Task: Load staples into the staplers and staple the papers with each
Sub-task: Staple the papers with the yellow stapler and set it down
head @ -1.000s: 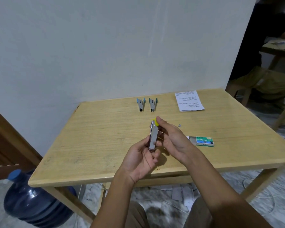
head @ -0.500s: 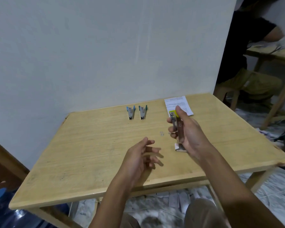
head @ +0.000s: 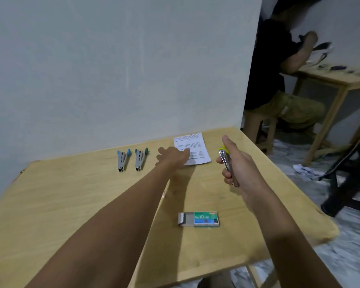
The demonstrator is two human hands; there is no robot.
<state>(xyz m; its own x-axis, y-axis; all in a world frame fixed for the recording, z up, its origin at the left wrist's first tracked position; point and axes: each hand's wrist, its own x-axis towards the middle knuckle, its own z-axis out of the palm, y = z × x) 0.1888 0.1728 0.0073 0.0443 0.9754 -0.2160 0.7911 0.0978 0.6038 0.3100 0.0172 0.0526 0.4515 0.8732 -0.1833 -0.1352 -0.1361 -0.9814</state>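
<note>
Right hand [head: 240, 171] is closed around the small silver metal stapler with the yellow plastic tip [head: 226, 161]. Fingers are wrapped round its lower body and the thumb runs up along the top. It's held above the table, yellow end pointing away from me and up. Can't tell if its magazine is open or closed. Left hand [head: 173, 156] is stretched forward, palm down, fingers loose and spread, gripping nothing. The thumb side is on the left edge of the white printed paper sheet [head: 195, 146]. That sheet lies flat near the far edge of the light wooden table [head: 71, 204], just left of the held stapler. Two more staplers lie side by side left of my left hand, heads opened in a V: a grey one with light-blue ends [head: 122, 160] and a grey one with teal ends [head: 140, 159]. They are close together, not touching. The green cardboard staple box [head: 204, 218] is nearer me, between my forearms, with its inner tray slid partway out to the left. White wall [head: 112, 69] behind the table. Far right: a person in a black top [head: 266, 69] sits at a second wooden table [head: 341, 80], with a black chair [head: 351, 177] nearer.
</note>
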